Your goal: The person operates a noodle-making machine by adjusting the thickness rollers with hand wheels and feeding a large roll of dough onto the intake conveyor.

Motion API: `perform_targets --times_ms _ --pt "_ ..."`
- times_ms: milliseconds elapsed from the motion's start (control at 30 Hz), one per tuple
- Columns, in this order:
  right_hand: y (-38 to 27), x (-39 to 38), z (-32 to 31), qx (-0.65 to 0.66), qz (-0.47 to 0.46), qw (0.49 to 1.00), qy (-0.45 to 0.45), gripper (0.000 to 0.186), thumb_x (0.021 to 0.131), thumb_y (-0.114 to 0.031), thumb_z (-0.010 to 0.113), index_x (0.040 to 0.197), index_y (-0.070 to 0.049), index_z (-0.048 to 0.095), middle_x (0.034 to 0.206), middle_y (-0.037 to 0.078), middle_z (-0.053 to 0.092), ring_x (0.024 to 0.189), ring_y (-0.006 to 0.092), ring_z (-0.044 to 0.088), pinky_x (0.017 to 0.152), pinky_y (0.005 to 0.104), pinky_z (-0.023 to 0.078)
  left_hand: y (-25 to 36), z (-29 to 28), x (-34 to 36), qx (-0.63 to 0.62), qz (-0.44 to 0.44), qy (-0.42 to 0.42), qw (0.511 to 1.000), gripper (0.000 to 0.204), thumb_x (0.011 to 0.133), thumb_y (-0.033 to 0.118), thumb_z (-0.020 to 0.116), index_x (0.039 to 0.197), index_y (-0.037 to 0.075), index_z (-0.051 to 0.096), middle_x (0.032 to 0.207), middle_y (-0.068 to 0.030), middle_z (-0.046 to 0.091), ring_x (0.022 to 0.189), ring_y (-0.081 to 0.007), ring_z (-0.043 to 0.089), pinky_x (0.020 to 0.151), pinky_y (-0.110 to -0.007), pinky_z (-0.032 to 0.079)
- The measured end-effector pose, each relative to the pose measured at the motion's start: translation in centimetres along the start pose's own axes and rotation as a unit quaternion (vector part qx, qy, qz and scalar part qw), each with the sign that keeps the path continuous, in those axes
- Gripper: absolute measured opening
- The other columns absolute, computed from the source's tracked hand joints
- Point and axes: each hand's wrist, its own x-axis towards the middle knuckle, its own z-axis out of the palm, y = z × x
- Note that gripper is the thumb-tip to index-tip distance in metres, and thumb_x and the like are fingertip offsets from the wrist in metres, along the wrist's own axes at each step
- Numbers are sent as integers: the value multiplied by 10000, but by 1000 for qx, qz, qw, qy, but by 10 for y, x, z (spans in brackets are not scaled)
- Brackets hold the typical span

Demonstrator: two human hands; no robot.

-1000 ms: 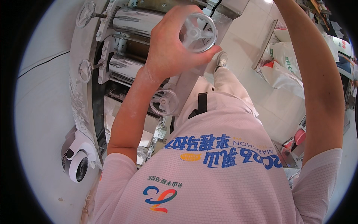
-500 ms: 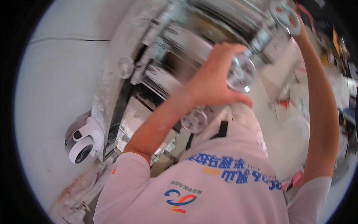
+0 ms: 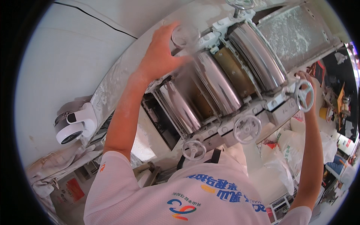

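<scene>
Steel rollers (image 3: 217, 86): three. Handwheels: five; left hand (image 3: 159, 56) grips one (image 3: 183, 35), right hand (image 3: 309, 92) grips another (image 3: 303, 94).

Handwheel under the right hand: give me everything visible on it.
The small round white spoked metal handwheel sits at the right end of the roller machine, beside the farthest shiny steel roller. It has a thin rim, several spokes and a central hub, dusted with flour. Its face tilts toward the camera. The right hand wraps its rim from behind.
</scene>
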Motion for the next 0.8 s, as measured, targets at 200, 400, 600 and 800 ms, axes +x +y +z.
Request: perform_targets --times_ms 200,400,600,800 --pt "-54 -9 15 -137 73 987 41 337 1057 -324 552 1090 -15 682 806 6 526 727 105 454 666 268 400 8 12 15 -95 -41 3 995 966 716 317 939 1494 38 438 1376 -131 541 1244 -311 529 1010 -410 506" --pt "-60 0 17 -190 80 978 20 374 1054 -327 494 1120 -5 672 967 107 641 931 201 580 873 334 452 10 35 21 -65 -26 87 994 822 764 308 915 1422 62 488 1226 -126 580 1094 -292 570 983 -408 487" --pt "-59 -2 19 -155 135 978 42 316 1041 -234 492 1138 3 678 992 84 647 919 178 560 880 318 448 17 43 30 -40 -64 115 990 826 705 267 942 1388 86 513 1165 -112 578 1023 -274 571 898 -399 506" --pt "-69 2 25 -183 148 972 18 317 1070 -183 423 1156 17 654 983 70 608 898 161 527 864 305 433 31 60 33 -59 -190 198 960 830 662 340 980 1268 10 520 1119 -159 563 1029 -341 592 864 -441 507"
